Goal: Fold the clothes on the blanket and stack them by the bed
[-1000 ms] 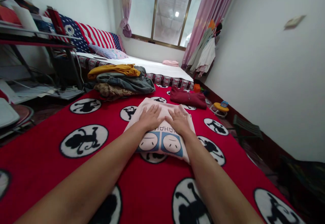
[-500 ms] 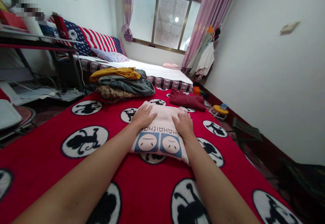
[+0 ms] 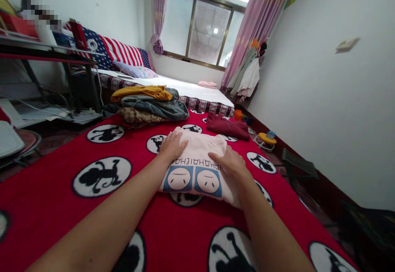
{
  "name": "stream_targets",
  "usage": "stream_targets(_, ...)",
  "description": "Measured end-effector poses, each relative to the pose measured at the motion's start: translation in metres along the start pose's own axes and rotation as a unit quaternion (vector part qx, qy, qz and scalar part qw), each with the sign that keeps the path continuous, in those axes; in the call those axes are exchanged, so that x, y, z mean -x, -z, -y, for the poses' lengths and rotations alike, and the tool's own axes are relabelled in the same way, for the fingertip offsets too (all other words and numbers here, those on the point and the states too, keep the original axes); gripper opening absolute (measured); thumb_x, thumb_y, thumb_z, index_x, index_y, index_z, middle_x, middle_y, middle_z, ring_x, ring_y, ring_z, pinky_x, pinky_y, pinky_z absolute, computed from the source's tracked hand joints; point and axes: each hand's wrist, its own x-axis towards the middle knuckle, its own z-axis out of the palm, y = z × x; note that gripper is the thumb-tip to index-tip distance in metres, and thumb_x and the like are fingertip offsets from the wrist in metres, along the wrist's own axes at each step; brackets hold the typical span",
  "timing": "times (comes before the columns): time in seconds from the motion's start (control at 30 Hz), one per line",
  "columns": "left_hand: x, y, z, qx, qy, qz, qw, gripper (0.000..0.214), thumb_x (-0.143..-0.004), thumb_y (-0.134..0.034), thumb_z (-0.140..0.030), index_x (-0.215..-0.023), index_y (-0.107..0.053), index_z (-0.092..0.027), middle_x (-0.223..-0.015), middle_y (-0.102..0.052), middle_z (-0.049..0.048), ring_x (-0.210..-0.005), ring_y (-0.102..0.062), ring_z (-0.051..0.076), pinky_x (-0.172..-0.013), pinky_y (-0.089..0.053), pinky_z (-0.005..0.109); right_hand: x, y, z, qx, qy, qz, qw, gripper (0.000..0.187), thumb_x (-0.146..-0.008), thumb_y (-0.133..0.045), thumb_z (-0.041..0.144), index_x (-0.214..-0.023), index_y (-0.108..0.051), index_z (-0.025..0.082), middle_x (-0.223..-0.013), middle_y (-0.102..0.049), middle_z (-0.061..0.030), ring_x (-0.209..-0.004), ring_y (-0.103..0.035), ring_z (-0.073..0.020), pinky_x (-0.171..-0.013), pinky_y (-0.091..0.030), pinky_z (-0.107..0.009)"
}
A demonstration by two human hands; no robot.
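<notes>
A folded pale pink shirt with dark lettering and two blue squares bearing cartoon faces lies in front of me on the red blanket. My left hand lies on the shirt's left side, fingers stretched out and pointing away from me. On the right side, my right hand closes around the shirt's edge, its thumb on top pointing inward. Its other fingertips are partly hidden.
Beyond the shirt, a pile of clothes sits to the left and a folded dark red garment to the right. A desk stands at left, a yellow stool at right, a bed behind.
My right hand has shifted slightly right and turned, with the shirt's right edge spreading outward. My left hand stays on the left side. The view has tilted up a little.
</notes>
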Motion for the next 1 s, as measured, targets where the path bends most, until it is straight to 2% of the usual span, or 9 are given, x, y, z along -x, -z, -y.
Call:
stream_targets(0.1,0.001,-0.002,-0.002,0.006,-0.003,-0.008,1.0,0.063,-0.095,-0.036,-0.051,-0.147,-0.039,-0.015,-0.156,-0.029,0.0096,-0.144,-0.025,0.031,-0.118,-0.024,0.045,0.007,0.005,0.003,0.003,0.065,0.017,0.998,0.096,-0.067,-0.066,0.07,-0.142,-0.037,0.018,-0.13,-0.059,-0.0185,-0.118,-0.056,-0.0359,-0.091,-0.044,-0.043)
stream_targets(0.17,0.0,-0.003,-0.002,0.017,0.001,-0.012,1.0,0.062,-0.094,-0.038,-0.049,-0.146,-0.039,-0.015,-0.156,-0.03,0.0101,-0.144,-0.026,0.031,-0.117,-0.024,0.047,0.01,0.002,0.006,0.009,0.073,0.013,0.997,0.092,-0.066,-0.071,0.061,-0.141,-0.037,0.02,-0.128,-0.06,-0.0169,-0.116,-0.058,-0.035,-0.089,-0.045,-0.041)
stream_targets(0.27,-0.004,-0.002,0.006,0.078,-0.004,-0.006,0.997,0.06,-0.091,-0.045,-0.048,-0.143,-0.045,-0.017,-0.154,-0.034,0.0097,-0.144,-0.027,0.03,-0.117,-0.024,0.047,0.013,-0.004,0.008,-0.003,0.076,-0.017,0.997,0.07,-0.071,-0.07,0.043,-0.134,-0.046,0.023,-0.121,-0.066,-0.0118,-0.109,-0.062,-0.0315,-0.085,-0.046,-0.037)
stream_targets(0.4,-0.012,0.009,0.036,0.187,-0.021,-0.024,0.982,0.049,-0.095,-0.039,-0.04,-0.137,-0.052,-0.018,-0.141,-0.053,0.0089,-0.132,-0.047,0.02,-0.109,-0.038,0.033,0.01,0.006,0.011,-0.032,0.155,-0.074,0.985,0.048,-0.072,-0.063,0.026,-0.12,-0.061,0.028,-0.11,-0.07,-0.0048,-0.099,-0.066,-0.0257,-0.081,-0.046,-0.032)
stream_targets(0.53,-0.015,0.018,0.065,0.185,0.085,-0.146,0.968,0.044,-0.094,-0.037,-0.035,-0.119,-0.064,-0.012,-0.124,-0.065,0.0127,-0.119,-0.057,0.023,-0.104,-0.042,0.034,-0.009,0.046,0.033,-0.059,0.252,-0.142,0.955,0.037,-0.073,-0.064,0.026,-0.11,-0.068,0.027,-0.099,-0.072,-0.003,-0.09,-0.066,-0.0229,-0.08,-0.048,-0.031)
stream_targets(0.6,-0.014,0.018,0.069,0.178,0.1,-0.184,0.961,0.044,-0.093,-0.036,-0.033,-0.118,-0.064,-0.011,-0.123,-0.065,0.0133,-0.118,-0.057,0.024,-0.104,-0.042,0.035,-0.025,0.071,0.052,-0.068,0.299,-0.178,0.935,0.039,-0.072,-0.064,0.023,-0.11,-0.069,0.024,-0.103,-0.071,-0.0034,-0.092,-0.065,-0.0221,-0.084,-0.048,-0.032)
stream_targets(0.8,-0.01,0.014,0.064,0.179,0.103,-0.183,0.961,0.05,-0.091,-0.037,-0.037,-0.126,-0.059,-0.008,-0.121,-0.065,0.0161,-0.114,-0.059,0.026,-0.102,-0.044,0.036,-0.09,0.143,0.099,-0.025,0.353,-0.3,0.886,0.042,-0.08,-0.063,0.03,-0.119,-0.066,0.016,-0.117,-0.063,-0.0067,-0.104,-0.06,-0.0223,-0.095,-0.046,-0.037)
stream_targets(0.9,-0.009,0.013,0.063,0.168,0.104,-0.166,0.966,0.05,-0.09,-0.038,-0.038,-0.126,-0.06,-0.01,-0.116,-0.067,0.0144,-0.112,-0.06,0.027,-0.101,-0.044,0.037,-0.135,0.178,0.086,0.015,0.334,-0.345,0.877,0.05,-0.087,-0.053,0.037,-0.125,-0.059,0.005,-0.125,-0.058,-0.0119,-0.112,-0.056,-0.0218,-0.096,-0.04,-0.035)
stream_targets(1.0,-0.01,0.011,0.063,0.139,0.112,-0.153,0.972,0.05,-0.09,-0.039,-0.04,-0.127,-0.059,-0.013,-0.115,-0.068,0.0129,-0.111,-0.061,0.028,-0.099,-0.045,0.037,-0.182,0.189,0.044,0.051,0.27,-0.352,0.895,0.054,-0.092,-0.047,0.038,-0.129,-0.056,0.0,-0.129,-0.055,-0.019,-0.118,-0.052,-0.0247,-0.097,-0.037,-0.034)
